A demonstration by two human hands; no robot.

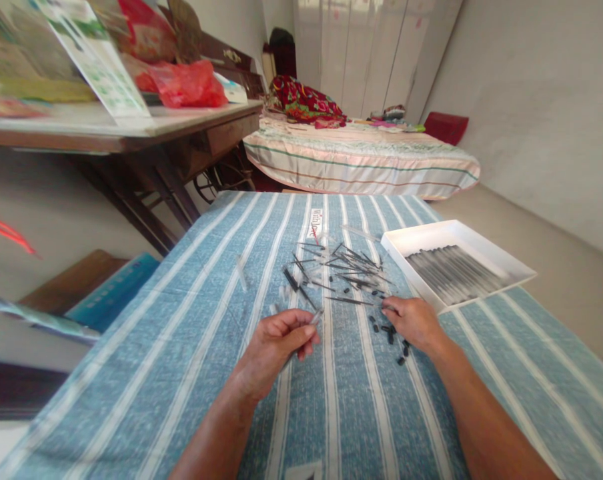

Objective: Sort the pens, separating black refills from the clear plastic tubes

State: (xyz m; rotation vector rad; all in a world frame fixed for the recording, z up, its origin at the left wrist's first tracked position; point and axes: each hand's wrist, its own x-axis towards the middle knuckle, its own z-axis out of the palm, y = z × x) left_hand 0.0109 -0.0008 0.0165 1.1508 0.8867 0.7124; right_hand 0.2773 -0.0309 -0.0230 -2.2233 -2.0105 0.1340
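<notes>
My left hand [280, 341] is closed around a clear plastic pen tube [315, 316], its tip poking out to the right of my fingers. My right hand [412, 323] rests palm down on the blue striped cloth [191, 347], fingertips on the small black caps [389, 331] scattered there. Just beyond both hands lies a loose pile of thin black refills [344, 267] and a few more clear tubes [241, 272]. I cannot tell whether the right fingers pinch a cap.
A white tray [516, 267] with finished pens laid side by side sits at the right. A wooden sewing table [131, 133] with papers and a red bag stands at the left. A bed [361, 157] is behind.
</notes>
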